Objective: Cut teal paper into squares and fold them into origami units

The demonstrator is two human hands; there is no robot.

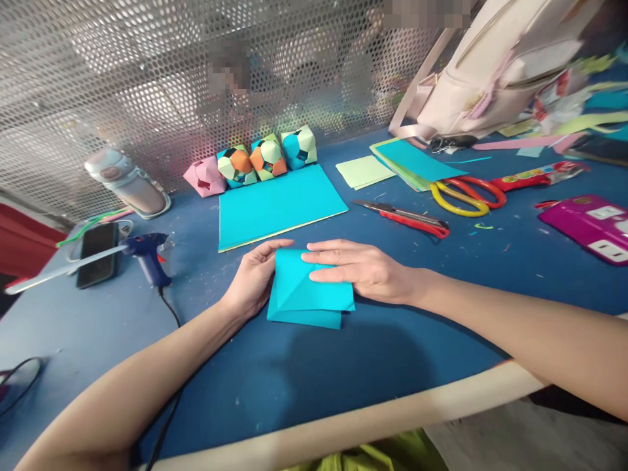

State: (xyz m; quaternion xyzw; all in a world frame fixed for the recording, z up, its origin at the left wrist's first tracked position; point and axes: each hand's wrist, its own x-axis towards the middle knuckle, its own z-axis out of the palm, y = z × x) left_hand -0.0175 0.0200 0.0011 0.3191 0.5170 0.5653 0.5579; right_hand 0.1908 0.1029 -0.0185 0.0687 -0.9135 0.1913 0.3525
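The right hand point(375, 268) lies with fingers outstretched and slightly spread over the upper right of a folded blue paper point(314, 296), not clenched. The left hand point(249, 278) curls against the paper's left edge; whether it pinches that edge cannot be told. The paper sits between both hands near the front of the surface point(220, 399), its layers slightly apart at the bottom. It looks light, thin and easily creased, probably best held by the folded left edge with flat fingertips. Beyond lie blue sheets point(279, 206), a cutter point(407, 217) and paper balls point(268, 157).
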